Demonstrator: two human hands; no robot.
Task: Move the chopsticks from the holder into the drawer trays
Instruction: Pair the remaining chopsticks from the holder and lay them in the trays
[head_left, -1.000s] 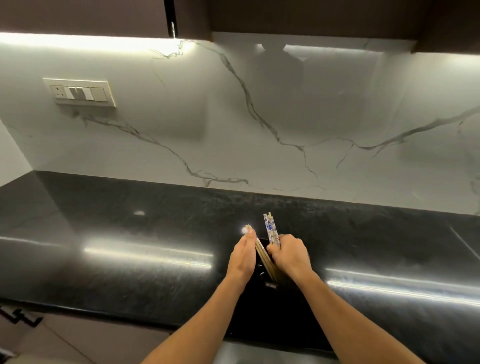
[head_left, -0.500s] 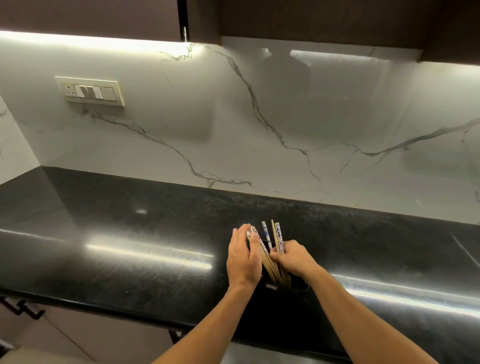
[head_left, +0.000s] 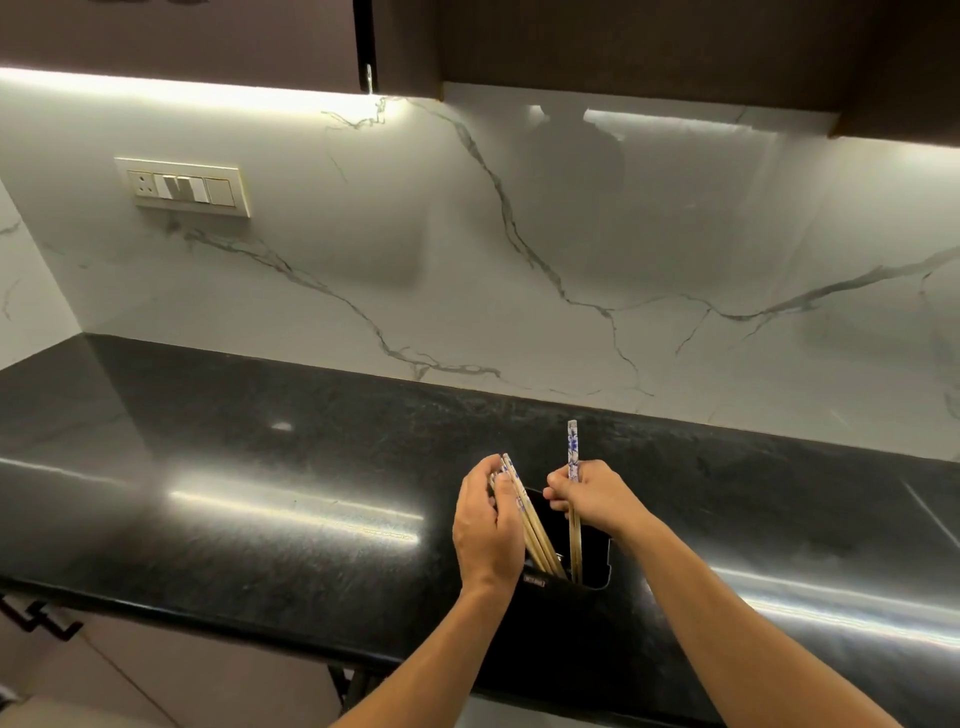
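Note:
A black holder stands on the black countertop near its front edge. Several wooden chopsticks with blue-and-white patterned tops lean to the left inside it. My left hand is wrapped around that leaning bundle. My right hand pinches a chopstick that stands upright, its lower end still inside the holder. No drawer trays show in the head view.
A white marble backsplash with a switch plate rises behind the counter. Dark upper cabinets hang overhead. Black drawer handles show below the counter edge at the lower left.
My two hands have drawn apart: the left keeps the leaning bundle, while the right has separated a chopstick and raised it upright. The camera moved closer.

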